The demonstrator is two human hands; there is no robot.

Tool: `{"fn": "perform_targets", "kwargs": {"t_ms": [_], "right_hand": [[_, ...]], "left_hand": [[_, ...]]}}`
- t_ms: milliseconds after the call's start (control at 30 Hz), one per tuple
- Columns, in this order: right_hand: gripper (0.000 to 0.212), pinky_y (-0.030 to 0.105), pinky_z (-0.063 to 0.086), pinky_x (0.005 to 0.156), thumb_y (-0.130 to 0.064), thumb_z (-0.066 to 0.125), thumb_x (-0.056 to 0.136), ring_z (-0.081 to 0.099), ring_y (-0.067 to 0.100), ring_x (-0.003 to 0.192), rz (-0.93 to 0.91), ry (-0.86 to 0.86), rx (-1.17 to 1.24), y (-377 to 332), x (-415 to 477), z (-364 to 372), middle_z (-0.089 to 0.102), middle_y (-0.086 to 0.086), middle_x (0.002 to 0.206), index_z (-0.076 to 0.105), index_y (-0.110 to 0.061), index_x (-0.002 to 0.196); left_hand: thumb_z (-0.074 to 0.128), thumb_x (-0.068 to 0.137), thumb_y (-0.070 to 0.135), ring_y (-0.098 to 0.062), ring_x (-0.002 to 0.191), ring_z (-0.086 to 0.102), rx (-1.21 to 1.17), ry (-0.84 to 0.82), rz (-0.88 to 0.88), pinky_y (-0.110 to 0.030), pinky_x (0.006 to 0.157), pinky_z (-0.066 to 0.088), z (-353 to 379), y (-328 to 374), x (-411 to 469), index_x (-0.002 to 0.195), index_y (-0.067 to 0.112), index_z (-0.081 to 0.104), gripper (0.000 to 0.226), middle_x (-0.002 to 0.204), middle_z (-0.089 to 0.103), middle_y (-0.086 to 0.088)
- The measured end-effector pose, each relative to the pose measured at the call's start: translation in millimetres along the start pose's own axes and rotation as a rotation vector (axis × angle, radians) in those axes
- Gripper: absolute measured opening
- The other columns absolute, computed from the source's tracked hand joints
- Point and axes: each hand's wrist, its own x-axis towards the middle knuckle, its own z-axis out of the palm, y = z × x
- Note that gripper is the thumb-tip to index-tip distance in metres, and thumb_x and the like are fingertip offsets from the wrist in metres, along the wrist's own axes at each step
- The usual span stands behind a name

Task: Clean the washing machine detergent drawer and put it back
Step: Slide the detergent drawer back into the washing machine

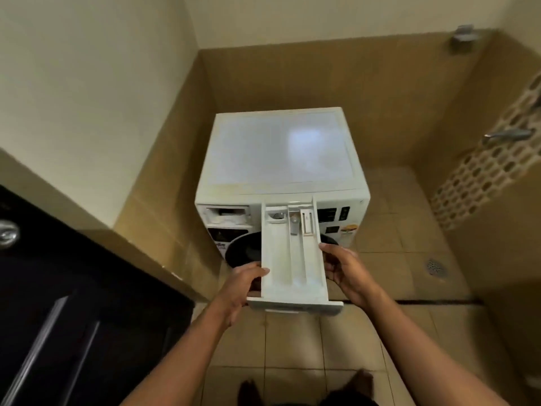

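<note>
- Detergent drawer (pixel 292 259): fully out of the washing machine (pixel 281 150). It is held in the air on the near side of the front panel, above the dark round door (pixel 246 252). Its front fascia faces near and its compartments face up.
- Drawer slot (pixel 228 215): stands open at the left end of the panel. The drawer hangs to the right of it, not lined up.
- Left hand (pixel 243 284): grips the drawer's left wall close to the fascia. The thumb lies along the rim and the fingers curl underneath, with the tips hidden.
- Right hand (pixel 342 269): grips the right wall a little farther along, thumb on the rim and fingers wrapped below. Their spread cannot be told.
- Handling, assessed: thin moulded plastic, light and stiff, long for its width, and probably slick if wet. The small inserts at the far end may be loose pieces, so keep it level.
- Hold, assessed: take it by the two side walls or the fascia, not by the thin dividers.
- Stage, assessed: the compartments look pale, but blur prevents confirming they are clean. Refitting calls for a shift left to square the drawer with the slot.
</note>
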Motion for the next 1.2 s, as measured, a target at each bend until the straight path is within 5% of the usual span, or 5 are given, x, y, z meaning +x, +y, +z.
{"fn": "perform_targets", "kwargs": {"t_ms": [333, 467, 700, 933, 1200], "right_hand": [[0.023, 0.046, 0.057, 0.086, -0.017, 0.059, 0.099, 0.07, 0.029, 0.097, 0.092, 0.049, -0.198, 64, 15, 130, 0.077, 0.007, 0.106, 0.077, -0.013, 0.113], [0.021, 0.049, 0.056, 0.102, -0.012, 0.06, 0.101, 0.071, 0.031, 0.114, 0.115, 0.073, -0.254, 89, 37, 151, 0.078, 0.007, 0.112, 0.077, -0.01, 0.114], [0.023, 0.023, 0.057, 0.08, -0.005, 0.055, 0.104, 0.074, 0.016, 0.104, 0.119, 0.074, -0.22, 108, 64, 180, 0.079, 0.003, 0.111, 0.076, -0.01, 0.115], [0.025, 0.031, 0.058, 0.09, -0.005, 0.053, 0.105, 0.073, 0.021, 0.11, 0.147, 0.157, -0.194, 121, 101, 191, 0.078, 0.004, 0.113, 0.074, -0.006, 0.118], [0.024, 0.027, 0.059, 0.088, -0.01, 0.055, 0.105, 0.072, 0.017, 0.109, 0.134, 0.226, -0.217, 120, 129, 209, 0.076, 0.005, 0.116, 0.072, -0.004, 0.121]], "left_hand": [[0.058, 0.1, 0.037, -0.026, 0.092, 0.072, 0.008, 0.021, -0.117, -0.037, 0.081, 0.051, -128, -40, 13, 0.113, 0.011, 0.076, 0.034, 0.106, 0.079, -0.013], [0.063, 0.082, 0.064, -0.031, 0.124, 0.062, 0.078, 0.056, -0.202, -0.051, 0.111, 0.045, -162, -62, 42, 0.121, 0.023, 0.075, 0.059, 0.128, 0.073, -0.006], [0.047, 0.109, 0.03, -0.019, 0.121, 0.059, 0.101, 0.069, -0.218, -0.035, 0.102, 0.044, -177, -48, 60, 0.129, 0.016, 0.069, 0.032, 0.127, 0.067, 0.003], [0.053, 0.106, 0.035, -0.028, 0.115, 0.067, 0.125, 0.044, -0.251, -0.05, 0.11, 0.05, -199, -52, 110, 0.124, 0.019, 0.072, 0.031, 0.122, 0.074, -0.005], [0.047, 0.11, 0.034, -0.032, 0.13, 0.058, 0.206, 0.005, -0.273, -0.04, 0.105, 0.044, -214, -33, 144, 0.144, 0.014, 0.059, 0.042, 0.141, 0.063, -0.01]]}}
